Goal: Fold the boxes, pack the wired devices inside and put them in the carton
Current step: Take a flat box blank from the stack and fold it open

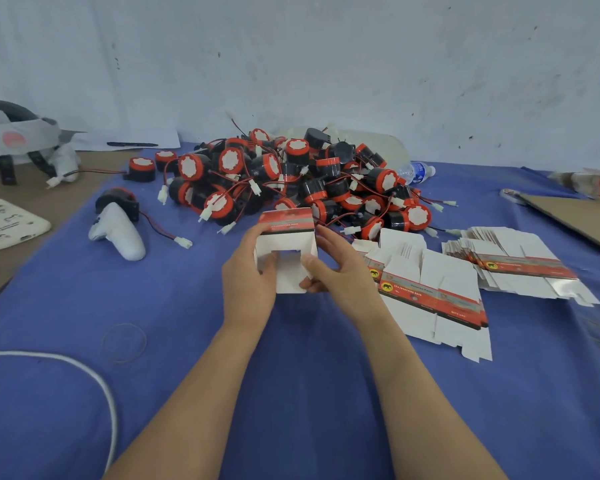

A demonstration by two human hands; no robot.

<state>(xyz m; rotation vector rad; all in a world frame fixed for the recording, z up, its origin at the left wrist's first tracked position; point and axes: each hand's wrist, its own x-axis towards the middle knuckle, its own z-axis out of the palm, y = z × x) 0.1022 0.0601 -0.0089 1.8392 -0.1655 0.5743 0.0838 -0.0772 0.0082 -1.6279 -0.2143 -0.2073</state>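
Both forearms were in close, left hand [248,271] and right hand [340,268] each with fingers curled round a half-folded box [286,244] over the blue cloth [187,306], just in front of the wired devices pile [291,181]. Flat boxes [430,292] lay right beside it.

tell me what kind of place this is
Likely a small packing workbench: a heap of wired devices on a blue-covered table, stacks of flat boxes, and one half-folded box.
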